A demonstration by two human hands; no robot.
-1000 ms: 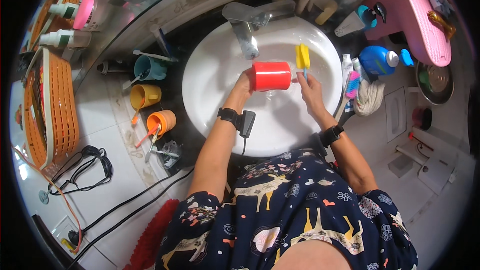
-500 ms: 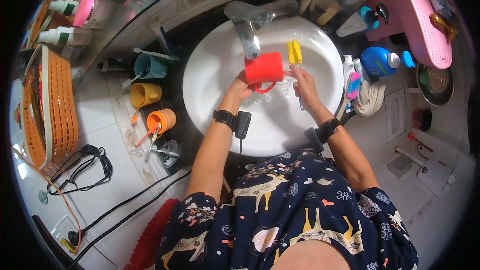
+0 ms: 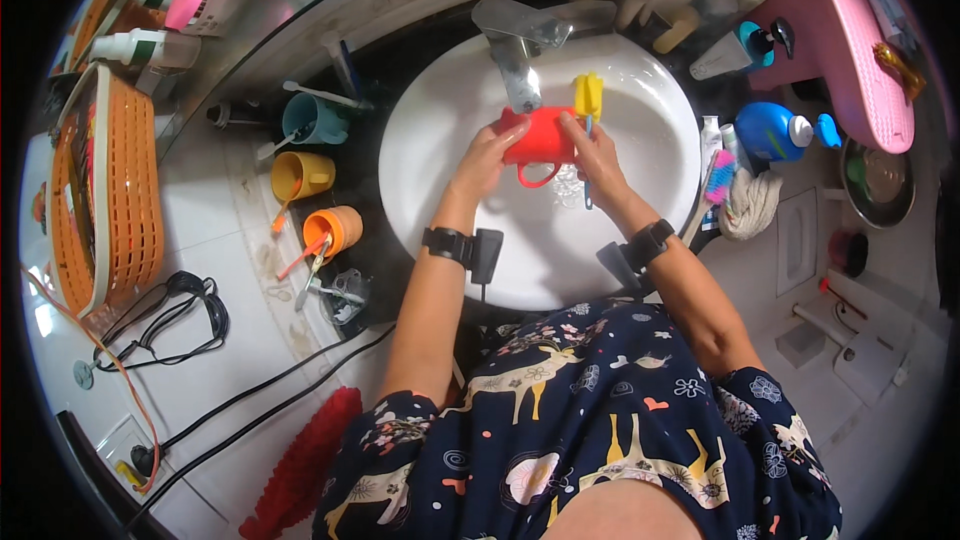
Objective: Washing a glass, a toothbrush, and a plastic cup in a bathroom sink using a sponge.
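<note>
A red mug (image 3: 540, 135) lies tipped on its side in the air over the white washbasin (image 3: 430, 240), just below the spout of the metal tap (image 3: 515, 60). My left hand (image 3: 484, 162) is closed round the mug's left end. At its right end, my right hand (image 3: 600, 162) touches the mug with its fingers and also grips a sponge brush (image 3: 589, 95). This brush has a yellow head pointing away from me and a thin blue-grey handle hanging below the hand. The mug's handle faces me. Water splashes in the basin beneath.
Left of the basin stand a teal cup (image 3: 315, 120), a yellow mug (image 3: 303, 174) and an orange cup (image 3: 333, 230), with toothbrushes. An orange basket (image 3: 110, 200) is farther left. A blue bottle (image 3: 768, 132), a scrub brush (image 3: 718, 178) and a pink rack (image 3: 850, 50) stand at right.
My right hand has come in to the mug's right end, bringing the sponge brush beside it. The mug has turned slightly. The whole view has shifted a little.
</note>
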